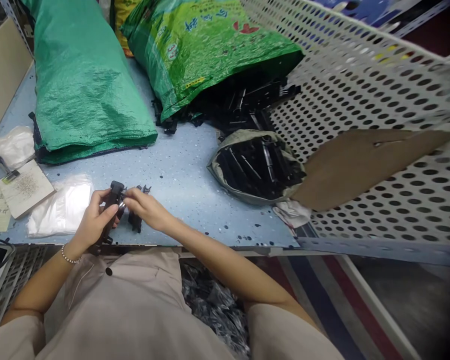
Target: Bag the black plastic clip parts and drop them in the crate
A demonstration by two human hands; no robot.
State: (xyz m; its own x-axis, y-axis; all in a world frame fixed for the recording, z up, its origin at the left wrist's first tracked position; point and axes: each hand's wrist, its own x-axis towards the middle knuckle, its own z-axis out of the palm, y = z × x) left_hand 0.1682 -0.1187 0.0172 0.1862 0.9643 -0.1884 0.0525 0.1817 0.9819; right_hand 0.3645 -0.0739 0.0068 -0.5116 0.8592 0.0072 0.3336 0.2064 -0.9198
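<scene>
Near the table's front edge, my left hand is closed around a long black plastic part, which stands tilted with its wider end away from me. My right hand is closed at that part's side, fingertips pinched by a small shiny piece; what exactly they grip is too small to make out. Just below the right hand, a second black plastic part lies on the speckled blue table. Clear plastic bags lie flat to the left of my left hand.
A green sack lies at the back left. Black parts spill from a printed green bag at the back, and more fill an open cloth bag. A perforated white panel bounds the right side. At left is a small board with tiny bits.
</scene>
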